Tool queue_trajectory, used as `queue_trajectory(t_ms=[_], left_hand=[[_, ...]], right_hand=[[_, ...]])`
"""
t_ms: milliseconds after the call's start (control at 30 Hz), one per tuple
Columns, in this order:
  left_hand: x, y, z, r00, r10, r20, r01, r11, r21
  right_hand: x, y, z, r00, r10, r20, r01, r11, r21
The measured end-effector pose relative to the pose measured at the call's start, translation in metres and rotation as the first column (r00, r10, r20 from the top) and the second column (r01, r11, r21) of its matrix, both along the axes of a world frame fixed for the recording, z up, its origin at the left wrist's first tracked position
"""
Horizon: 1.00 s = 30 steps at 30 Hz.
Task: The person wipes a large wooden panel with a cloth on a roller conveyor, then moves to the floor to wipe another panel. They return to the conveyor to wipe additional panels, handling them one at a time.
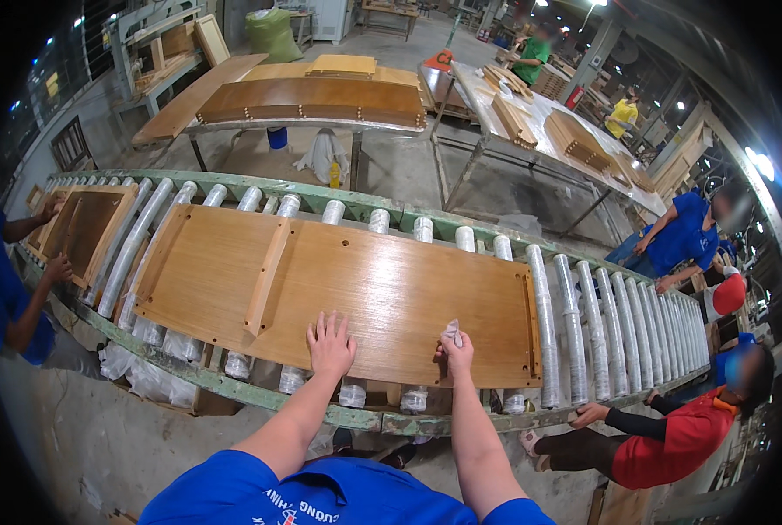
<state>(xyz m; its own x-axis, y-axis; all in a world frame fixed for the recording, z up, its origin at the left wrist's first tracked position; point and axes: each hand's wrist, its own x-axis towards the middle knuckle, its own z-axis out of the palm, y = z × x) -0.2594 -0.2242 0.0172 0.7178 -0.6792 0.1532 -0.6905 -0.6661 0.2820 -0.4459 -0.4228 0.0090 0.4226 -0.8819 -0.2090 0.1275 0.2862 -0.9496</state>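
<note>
A long brown wooden panel (pixel 391 297) lies flat across the conveyor rollers in front of me. One wooden batten (pixel 268 273) crosses its left part, with narrower strips (pixel 162 260) along its left end and its right end. My left hand (pixel 331 345) rests on the panel near its front edge, fingers spread and palm down. Farther right, above the same edge, my right hand (pixel 457 353) is closed on a small whitish crumpled piece (pixel 452 332), which looks like cloth or paper. Several small dark holes dot the panel.
Plastic-wrapped rollers (pixel 601 324) run left and right between green rails (pixel 321 418). At the left a person handles a framed panel (pixel 85 226). People in blue (pixel 681 229) and red (pixel 675 442) stand at the right. Beyond are tables with stacked boards (pixel 312 101).
</note>
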Motion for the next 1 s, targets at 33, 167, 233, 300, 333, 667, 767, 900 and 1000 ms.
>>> queue_trajectory(t_ms=[33, 167, 233, 300, 333, 667, 767, 900, 1000], left_hand=[[0.0001, 0.0001, 0.0002, 1.000, 0.001, -0.002, -0.001, 1.000, 0.002], [-0.0005, 0.0002, 0.0009, 1.000, 0.001, -0.009, -0.001, 1.000, 0.002], [-0.0008, -0.0006, 0.0015, 1.000, -0.002, -0.010, 0.002, 1.000, 0.008], [-0.0005, -0.0007, 0.0015, 1.000, -0.001, -0.009, 0.001, 1.000, 0.010], [-0.0002, -0.0002, 0.0013, 1.000, 0.000, -0.007, 0.000, 1.000, 0.010], [-0.0004, 0.0009, 0.0011, 1.000, -0.001, -0.009, 0.001, 1.000, 0.002], [0.0008, 0.0028, -0.0009, 0.999, 0.004, 0.046, -0.001, 0.998, -0.071], [-0.0007, 0.0018, -0.0010, 1.000, 0.002, -0.008, -0.002, 1.000, 0.008], [-0.0025, -0.0010, -0.0001, 1.000, -0.004, 0.000, 0.004, 1.000, 0.014]], right_hand=[[0.0000, 0.0002, 0.0002, 1.000, 0.001, -0.008, -0.001, 1.000, -0.004], [-0.0005, 0.0005, 0.0002, 1.000, 0.003, 0.002, -0.003, 1.000, -0.013], [-0.0011, -0.0002, 0.0003, 1.000, 0.000, -0.004, 0.000, 1.000, -0.009], [-0.0006, 0.0000, 0.0010, 1.000, -0.002, -0.009, 0.002, 1.000, -0.005], [0.0000, 0.0008, 0.0017, 1.000, -0.001, -0.012, 0.001, 1.000, -0.004], [-0.0001, 0.0032, 0.0034, 1.000, 0.001, -0.011, -0.001, 1.000, 0.004], [0.0017, 0.0048, 0.0033, 1.000, 0.008, -0.003, -0.008, 1.000, 0.006], [-0.0008, 0.0030, 0.0012, 1.000, 0.016, -0.002, -0.016, 1.000, 0.003], [-0.0036, -0.0007, -0.0001, 1.000, 0.014, -0.013, -0.014, 1.000, -0.004]])
